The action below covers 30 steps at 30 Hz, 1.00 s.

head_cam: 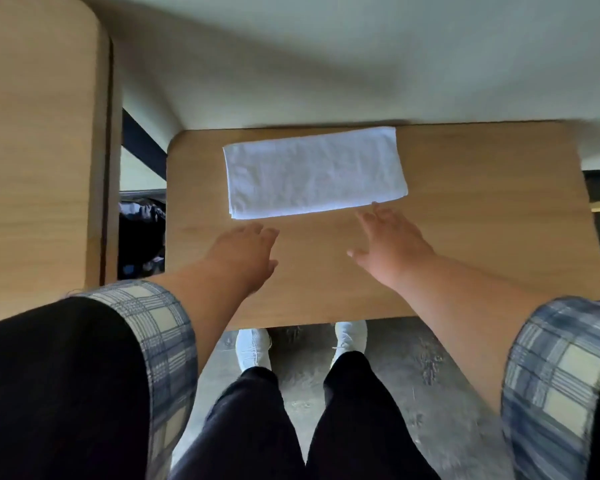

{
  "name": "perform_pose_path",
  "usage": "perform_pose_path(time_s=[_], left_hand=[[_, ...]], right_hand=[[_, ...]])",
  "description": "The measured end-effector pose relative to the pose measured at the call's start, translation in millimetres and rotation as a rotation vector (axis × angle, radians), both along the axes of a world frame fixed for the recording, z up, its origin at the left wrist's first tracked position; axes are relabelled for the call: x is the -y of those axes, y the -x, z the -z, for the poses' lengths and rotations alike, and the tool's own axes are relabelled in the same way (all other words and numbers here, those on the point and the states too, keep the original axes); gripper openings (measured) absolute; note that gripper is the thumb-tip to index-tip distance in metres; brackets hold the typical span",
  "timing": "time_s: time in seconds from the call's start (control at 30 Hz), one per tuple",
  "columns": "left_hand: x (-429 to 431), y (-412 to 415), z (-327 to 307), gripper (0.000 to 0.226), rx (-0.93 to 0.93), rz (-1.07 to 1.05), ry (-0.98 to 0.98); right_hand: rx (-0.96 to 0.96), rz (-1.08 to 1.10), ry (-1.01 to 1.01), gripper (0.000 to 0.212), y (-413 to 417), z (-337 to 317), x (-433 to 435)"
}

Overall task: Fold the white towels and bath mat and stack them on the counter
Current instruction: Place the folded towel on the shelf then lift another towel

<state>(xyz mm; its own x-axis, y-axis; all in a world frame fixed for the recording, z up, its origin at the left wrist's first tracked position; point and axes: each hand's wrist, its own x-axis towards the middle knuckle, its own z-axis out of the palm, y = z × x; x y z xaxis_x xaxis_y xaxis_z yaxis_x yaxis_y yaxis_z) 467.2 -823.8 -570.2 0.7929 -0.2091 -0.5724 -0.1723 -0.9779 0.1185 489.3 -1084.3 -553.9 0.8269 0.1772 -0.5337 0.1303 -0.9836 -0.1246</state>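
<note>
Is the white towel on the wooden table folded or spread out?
Folded: the white towel is a narrow rectangle, layers showing along its near edge.

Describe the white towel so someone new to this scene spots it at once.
Find the light wooden table in the middle of the view. Near its far edge lies the white towel, folded into a long flat rectangle, just beyond the open left hand and right hand. It is the only cloth on the tabletop; the white shoes are on the floor.
</note>
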Motion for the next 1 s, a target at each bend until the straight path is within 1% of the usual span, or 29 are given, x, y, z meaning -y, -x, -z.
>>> perform_pose_path(time_s=[0.07,0.17,0.27,0.33,0.4,0.47,0.57,0.63,0.7,0.8,0.9,1.0], left_hand=[[10.8,-21.1,29.9,0.062,0.026,-0.069,0.052],[27.5,-51.5,73.0,0.07,0.098,-0.152,0.131],[27.4,-71.6,109.9,0.074,0.186,-0.118,0.084],[19.2,-79.0,127.7,0.066,0.267,-0.113,0.037],[12.3,-83.4,137.6,0.055,0.335,-0.107,-0.002],[8.0,-86.7,142.4,0.049,0.359,-0.085,-0.037],[-0.3,-88.7,142.2,0.058,0.338,-0.062,-0.127],[-5.7,-91.9,138.4,0.055,0.34,-0.11,-0.142],[-8.3,-98.0,134.5,0.045,0.356,-0.156,-0.083],[-9.6,-108.4,122.8,0.037,0.334,-0.168,0.001],[-11.2,-106.1,98.1,0.033,0.301,-0.226,-0.003],[-11.6,-104.9,48.0,0.033,0.251,-0.248,0.04]], right_hand=[[0.022,-0.04,-0.013,0.081,-31.2,35.2,7.7],[0.087,-0.14,-0.022,0.08,-68.1,86.7,16.6],[0.111,-0.22,-0.02,0.079,-91.5,126.6,29.0],[0.158,-0.244,-0.061,0.073,-100.3,144.9,37.6],[0.285,-0.278,-0.107,0.063,-106.5,154.6,44.4],[0.395,-0.344,-0.088,0.055,-115.1,160.3,49.2],[0.386,-0.362,-0.032,0.056,-129.4,161.9,49.5],[0.376,-0.351,-0.014,0.053,-135.6,160.8,48.1],[0.376,-0.35,-0.012,0.047,-139.5,156.4,46.4],[0.384,-0.287,-0.056,0.033,-146.2,138.9,39.6],[0.29,-0.214,-0.061,0.04,-147.7,112.6,29.7],[0.278,-0.209,-0.089,0.042,-145.9,63.7,20.3]])
